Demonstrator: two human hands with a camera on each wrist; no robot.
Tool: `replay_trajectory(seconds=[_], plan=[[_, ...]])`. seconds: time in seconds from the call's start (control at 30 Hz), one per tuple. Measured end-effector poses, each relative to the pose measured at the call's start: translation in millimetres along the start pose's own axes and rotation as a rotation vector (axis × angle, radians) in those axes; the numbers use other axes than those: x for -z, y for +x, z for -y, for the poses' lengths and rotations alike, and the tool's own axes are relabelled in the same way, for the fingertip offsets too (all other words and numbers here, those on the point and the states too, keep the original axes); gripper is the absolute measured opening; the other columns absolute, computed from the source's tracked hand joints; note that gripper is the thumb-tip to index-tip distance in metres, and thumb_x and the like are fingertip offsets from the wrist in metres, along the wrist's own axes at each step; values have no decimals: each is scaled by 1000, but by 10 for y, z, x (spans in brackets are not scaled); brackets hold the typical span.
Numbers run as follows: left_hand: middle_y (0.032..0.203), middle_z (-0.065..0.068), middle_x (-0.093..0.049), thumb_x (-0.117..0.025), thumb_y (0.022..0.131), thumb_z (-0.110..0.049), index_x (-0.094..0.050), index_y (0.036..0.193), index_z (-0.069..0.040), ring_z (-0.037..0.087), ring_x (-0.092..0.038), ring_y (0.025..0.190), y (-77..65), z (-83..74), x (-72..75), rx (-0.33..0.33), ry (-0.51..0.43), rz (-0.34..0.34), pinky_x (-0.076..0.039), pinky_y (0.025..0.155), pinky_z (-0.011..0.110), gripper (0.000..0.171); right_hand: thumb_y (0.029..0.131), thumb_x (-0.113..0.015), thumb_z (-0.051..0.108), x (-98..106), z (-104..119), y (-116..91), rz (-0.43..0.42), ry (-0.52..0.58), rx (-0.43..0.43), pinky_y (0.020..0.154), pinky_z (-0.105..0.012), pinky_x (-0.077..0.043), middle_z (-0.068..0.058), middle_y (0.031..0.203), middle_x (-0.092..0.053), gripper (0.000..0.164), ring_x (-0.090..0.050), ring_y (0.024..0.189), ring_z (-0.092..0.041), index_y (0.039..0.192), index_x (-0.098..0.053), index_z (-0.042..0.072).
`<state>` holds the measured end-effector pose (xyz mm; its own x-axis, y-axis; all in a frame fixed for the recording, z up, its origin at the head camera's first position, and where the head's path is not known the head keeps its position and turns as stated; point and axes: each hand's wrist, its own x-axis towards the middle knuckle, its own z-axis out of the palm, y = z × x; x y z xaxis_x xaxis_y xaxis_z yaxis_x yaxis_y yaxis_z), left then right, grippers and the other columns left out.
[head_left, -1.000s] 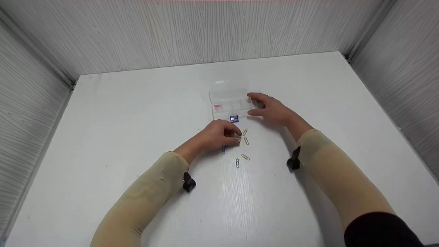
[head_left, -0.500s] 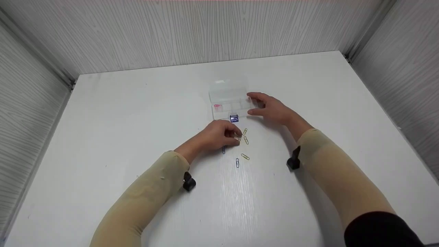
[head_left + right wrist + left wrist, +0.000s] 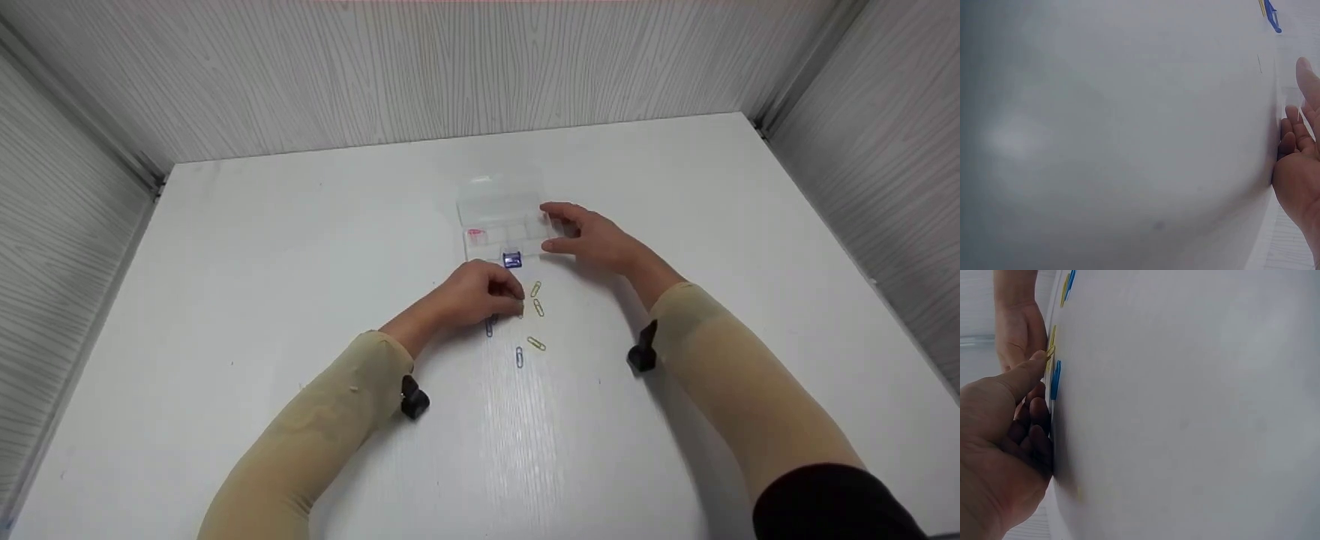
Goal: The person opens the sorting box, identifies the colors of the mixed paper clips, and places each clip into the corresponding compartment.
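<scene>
My left hand (image 3: 480, 292) is low over the table, thumb and forefinger together on a yellow paper clip (image 3: 1050, 352) that pokes out at the thumb tip in the left wrist view. Two yellow paper clips lie just right of those fingertips, and a blue paper clip (image 3: 489, 327) sits under the hand's near side. Beyond is a clear plastic compartment box (image 3: 491, 253) with its lid raised at the back and a blue latch (image 3: 512, 259) in front. My right hand (image 3: 600, 241) holds the box's right end, thumb at the front corner and forefinger toward the back.
Nearer me lie another yellow paper clip (image 3: 536, 343) and another blue paper clip (image 3: 519, 357). Something pink (image 3: 476, 235) sits in the box's left compartment. A pale wood-grain panel (image 3: 450, 75) rises behind the white table (image 3: 300, 225), with more panels at both sides.
My left fingertips have drawn slightly left and closed together on the paper clip. The right hand and the box have stayed put.
</scene>
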<state>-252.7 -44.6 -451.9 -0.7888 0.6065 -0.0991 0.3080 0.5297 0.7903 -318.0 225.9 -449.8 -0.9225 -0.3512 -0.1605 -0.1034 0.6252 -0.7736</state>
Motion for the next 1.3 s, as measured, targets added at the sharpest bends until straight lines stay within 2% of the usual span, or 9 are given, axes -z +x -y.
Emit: replay_trajectory(seconds=[0.3,0.53,0.9,1.07,1.3], plan=[[94,-4,-72,-82,95,-23,-82,98,-19,13,-61,88,-9,10,23,-3,-39,10,-48,81,29,5,98,-77,44,-1,27,-16,-1,-2,5,125,-43,-24,2,167,-39,74,-32,155,-19,163,-42,32],[91,-3,-73,-82,95,-21,-81,98,-15,13,-60,88,-37,25,58,-23,-75,43,-48,80,29,7,98,-77,42,-14,18,-8,2,-2,16,125,-42,-23,3,167,-39,73,-32,155,-18,163,-43,32],[91,-4,-74,-80,96,-19,-82,99,-16,14,-60,89,-83,4,139,-15,-46,92,-49,81,29,4,98,-77,45,-35,23,12,2,-21,19,126,-42,-22,4,168,-38,74,-30,156,-17,163,-43,32],[93,-4,-74,-80,96,-20,-83,99,-18,14,-59,88,-99,-20,214,-17,-76,44,-48,79,29,4,98,-76,45,-27,26,6,5,-28,23,126,-43,-23,3,167,-39,74,-32,155,-18,163,-42,31],[96,-2,-73,-79,97,-20,-83,103,-17,18,-59,91,-87,-60,386,-55,-100,-89,-48,79,31,8,99,-76,43,-32,34,-3,-3,-27,12,126,-43,-24,3,168,-37,73,-31,156,-18,163,-42,32]])
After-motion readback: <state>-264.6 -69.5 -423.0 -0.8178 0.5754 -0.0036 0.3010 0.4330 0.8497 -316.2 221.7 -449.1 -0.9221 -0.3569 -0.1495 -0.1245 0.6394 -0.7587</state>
